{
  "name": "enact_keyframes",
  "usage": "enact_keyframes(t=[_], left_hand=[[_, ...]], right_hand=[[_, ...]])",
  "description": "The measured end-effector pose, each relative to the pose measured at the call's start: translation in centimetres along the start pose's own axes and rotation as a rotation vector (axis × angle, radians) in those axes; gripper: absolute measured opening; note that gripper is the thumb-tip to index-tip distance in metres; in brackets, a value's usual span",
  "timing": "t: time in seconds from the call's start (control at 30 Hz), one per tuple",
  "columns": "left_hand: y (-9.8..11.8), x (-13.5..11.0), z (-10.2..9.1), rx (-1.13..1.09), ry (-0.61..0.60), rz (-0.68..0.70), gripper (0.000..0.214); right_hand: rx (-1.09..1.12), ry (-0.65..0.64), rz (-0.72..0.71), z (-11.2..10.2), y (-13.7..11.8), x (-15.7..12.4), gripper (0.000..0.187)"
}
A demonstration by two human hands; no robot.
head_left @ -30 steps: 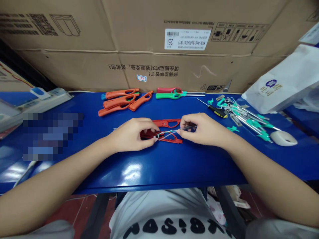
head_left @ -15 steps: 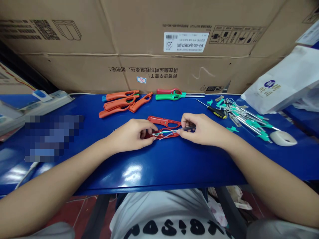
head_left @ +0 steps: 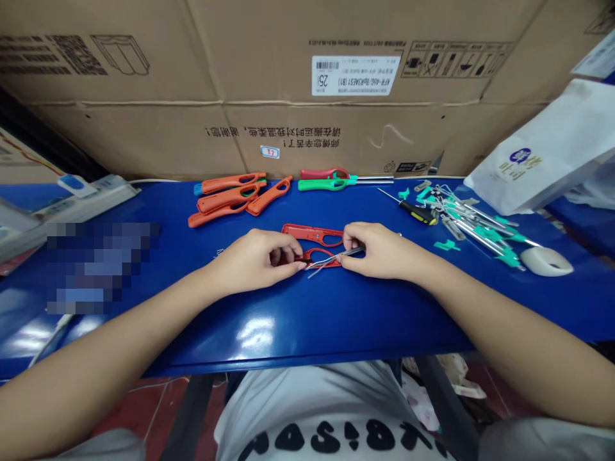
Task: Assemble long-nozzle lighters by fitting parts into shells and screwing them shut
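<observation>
My left hand is closed at the left end of an open red lighter casing half, and its fingers hide that end. My right hand pinches a thin metal tube over the casing's right end. White wire and a thin clear strip stretch between the two hands across the casing. A second red casing half lies just behind, with my right fingers close to its handle loop.
Orange casing halves lie at the back left, beside red and green lighter parts. A screwdriver, several metal tubes with green pieces and a white oval object are on the right. A cardboard box stands behind.
My right hand has shifted slightly left and turned, bringing the metal tube more into view. The wires inside the casing look lifted and pulled straighter. My left hand stays almost in place.
</observation>
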State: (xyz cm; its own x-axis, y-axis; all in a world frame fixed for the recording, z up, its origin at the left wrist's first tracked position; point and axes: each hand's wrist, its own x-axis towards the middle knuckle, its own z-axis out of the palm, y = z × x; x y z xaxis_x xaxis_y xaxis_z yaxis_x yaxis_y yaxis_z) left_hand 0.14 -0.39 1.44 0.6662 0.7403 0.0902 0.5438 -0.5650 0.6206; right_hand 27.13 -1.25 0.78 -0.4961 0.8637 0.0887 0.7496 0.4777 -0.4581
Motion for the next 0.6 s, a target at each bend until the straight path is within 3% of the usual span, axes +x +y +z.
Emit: enact_keyframes(t=[0.3,0.5,0.6], left_hand=[[-0.19,0.08,0.33,-0.104,0.015,-0.068,0.026],[-0.67,0.15,0.46,0.008,0.138,0.016,0.029],[-0.87,0.13,0.46,0.091,0.135,0.101,0.028]], right_hand=[[-0.028,-0.029,0.019,-0.38,-0.05,-0.22,0.021],[-0.019,-0.011,0.03,-0.06,0.08,-0.09,0.022],[-0.001,-0.016,0.013,-0.01,0.15,0.0,0.022]])
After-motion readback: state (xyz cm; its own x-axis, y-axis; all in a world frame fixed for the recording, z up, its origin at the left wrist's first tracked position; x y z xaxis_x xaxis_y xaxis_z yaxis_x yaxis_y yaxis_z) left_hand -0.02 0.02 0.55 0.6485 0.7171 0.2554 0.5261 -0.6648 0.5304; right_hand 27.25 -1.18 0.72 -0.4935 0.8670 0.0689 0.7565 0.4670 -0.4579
